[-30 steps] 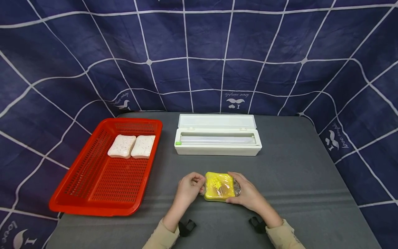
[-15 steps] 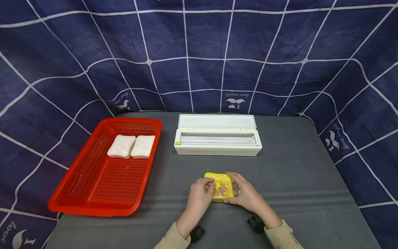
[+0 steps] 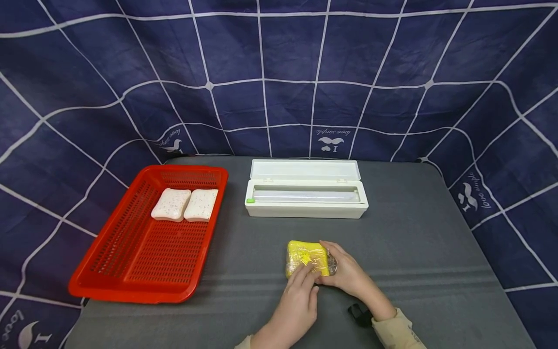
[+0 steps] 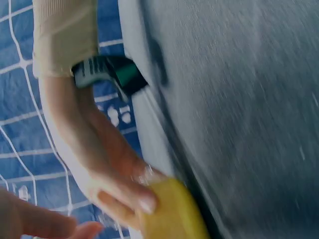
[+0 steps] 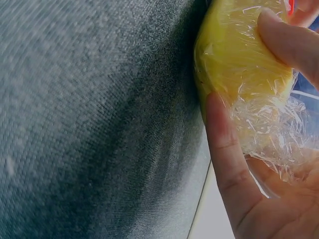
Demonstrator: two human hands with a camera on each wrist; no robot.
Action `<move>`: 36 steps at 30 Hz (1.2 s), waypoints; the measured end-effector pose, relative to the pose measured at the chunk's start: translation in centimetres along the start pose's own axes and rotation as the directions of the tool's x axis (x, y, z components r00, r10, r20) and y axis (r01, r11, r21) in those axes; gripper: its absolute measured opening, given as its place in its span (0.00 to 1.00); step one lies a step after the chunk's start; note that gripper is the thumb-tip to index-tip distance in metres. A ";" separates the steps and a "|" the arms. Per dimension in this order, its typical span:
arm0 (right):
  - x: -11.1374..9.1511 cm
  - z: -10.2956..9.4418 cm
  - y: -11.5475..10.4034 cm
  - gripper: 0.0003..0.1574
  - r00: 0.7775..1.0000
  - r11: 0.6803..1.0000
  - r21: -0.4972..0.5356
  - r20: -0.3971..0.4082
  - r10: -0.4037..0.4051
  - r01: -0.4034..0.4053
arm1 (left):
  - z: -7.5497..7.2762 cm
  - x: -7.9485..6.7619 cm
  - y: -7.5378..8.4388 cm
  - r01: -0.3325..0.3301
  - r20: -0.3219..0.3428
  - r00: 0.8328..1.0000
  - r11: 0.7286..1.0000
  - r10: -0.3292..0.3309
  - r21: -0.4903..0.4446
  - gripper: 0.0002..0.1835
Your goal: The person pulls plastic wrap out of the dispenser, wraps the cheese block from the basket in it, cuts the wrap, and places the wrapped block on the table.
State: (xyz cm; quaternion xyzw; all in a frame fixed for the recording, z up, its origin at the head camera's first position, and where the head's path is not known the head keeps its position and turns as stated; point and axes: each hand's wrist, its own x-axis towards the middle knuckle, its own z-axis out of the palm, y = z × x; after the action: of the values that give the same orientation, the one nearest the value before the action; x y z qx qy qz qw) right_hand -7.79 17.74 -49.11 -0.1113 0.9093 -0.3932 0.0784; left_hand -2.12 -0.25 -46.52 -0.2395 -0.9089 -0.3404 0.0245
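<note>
A yellow block (image 3: 301, 249) shaped like a bread slice lies wrapped in clear cling film on the grey table. My right hand (image 3: 344, 266) grips its right side, thumb at the near edge and fingers at the far one. In the right wrist view, crumpled film (image 5: 271, 132) bunches at that end, between the fingers and palm. My left hand (image 3: 296, 303) reaches over the block's near edge with its fingers extended, hiding the near left corner. In the left wrist view, its fingers (image 4: 45, 221) show at the lower left, apart from the yellow block (image 4: 172, 211).
Behind the block stands a white cling-film dispenser (image 3: 306, 212), lid raised, roll inside. At left, a red basket (image 3: 209, 242) holds two white, speckled bread-slice shapes (image 3: 171, 204). A blue curtain (image 3: 287, 104) with white grid lines surrounds the table (image 3: 418, 232).
My left hand has moved from the block's left end across its top, then down to the near edge, and its fingers have straightened. My right hand keeps its hold.
</note>
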 end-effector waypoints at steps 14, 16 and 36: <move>0.0 -0.1 -0.3 0.60 0.999 0.999 0.000 0.010 0.042 -0.042 | -2.7 2.4 -4.9 0.048 -0.289 0.955 0.995 -0.071 -0.083 0.11; 0.0 -0.1 -0.3 0.60 0.999 0.999 0.000 0.010 0.039 -0.039 | -2.6 2.5 -5.3 0.083 -0.228 0.970 0.996 -0.083 -0.010 0.14; 0.0 0.0 -0.2 0.61 1.000 1.000 -0.010 0.020 0.017 -0.017 | -0.8 2.9 -5.0 0.134 0.121 0.982 0.985 -0.148 0.112 0.26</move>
State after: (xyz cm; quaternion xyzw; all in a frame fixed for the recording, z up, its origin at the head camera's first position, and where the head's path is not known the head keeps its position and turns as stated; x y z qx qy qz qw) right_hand -7.73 17.67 -48.98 -0.1080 0.9114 -0.3868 0.0902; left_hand -7.02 -2.86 -48.32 -0.1943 -0.9397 -0.2776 -0.0459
